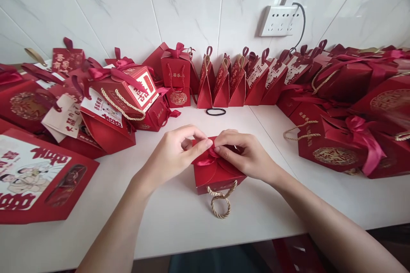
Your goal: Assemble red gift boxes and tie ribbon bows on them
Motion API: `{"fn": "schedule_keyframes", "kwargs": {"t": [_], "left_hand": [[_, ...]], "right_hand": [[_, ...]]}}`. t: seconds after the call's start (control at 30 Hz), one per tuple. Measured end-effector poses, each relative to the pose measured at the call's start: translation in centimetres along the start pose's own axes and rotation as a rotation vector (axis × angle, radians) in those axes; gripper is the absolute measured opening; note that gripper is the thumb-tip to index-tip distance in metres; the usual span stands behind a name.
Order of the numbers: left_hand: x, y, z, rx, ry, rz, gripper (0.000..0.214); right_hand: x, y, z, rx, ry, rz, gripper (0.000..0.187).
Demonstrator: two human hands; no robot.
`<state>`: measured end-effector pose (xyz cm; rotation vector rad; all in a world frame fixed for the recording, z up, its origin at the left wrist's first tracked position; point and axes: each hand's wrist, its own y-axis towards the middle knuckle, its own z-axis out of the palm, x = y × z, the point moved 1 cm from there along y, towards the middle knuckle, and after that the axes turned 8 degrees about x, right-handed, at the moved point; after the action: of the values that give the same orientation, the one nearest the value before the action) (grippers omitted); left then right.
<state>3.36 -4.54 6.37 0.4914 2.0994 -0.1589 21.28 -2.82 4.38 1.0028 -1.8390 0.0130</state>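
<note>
A small red gift box point(215, 175) with a gold rope handle point(221, 199) sits on the white table point(179, 213) just in front of me. Its red satin ribbon point(208, 158) lies across the top flaps. My left hand point(174, 153) pinches the ribbon from the left, thumb and forefinger pressed together. My right hand point(243, 151) pinches the same ribbon from the right, fingertips almost meeting those of the left hand over the box's top.
Rows of red gift boxes and bags point(224, 81) line the wall, with piles at left point(109, 98) and right point(346, 145). A large flat printed red box point(35, 179) lies at near left. A black hair tie point(215, 111) lies behind the box. A wall socket point(278, 20) is above.
</note>
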Motion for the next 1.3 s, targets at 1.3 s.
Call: {"fn": "schedule_keyframes", "kwargs": {"t": [1.3], "left_hand": [[-0.6, -0.9, -1.9, 0.331, -0.186, -0.097, 0.022]], "right_hand": [[-0.1, -0.2, 0.2, -0.07, -0.021, 0.127, 0.007]]}}
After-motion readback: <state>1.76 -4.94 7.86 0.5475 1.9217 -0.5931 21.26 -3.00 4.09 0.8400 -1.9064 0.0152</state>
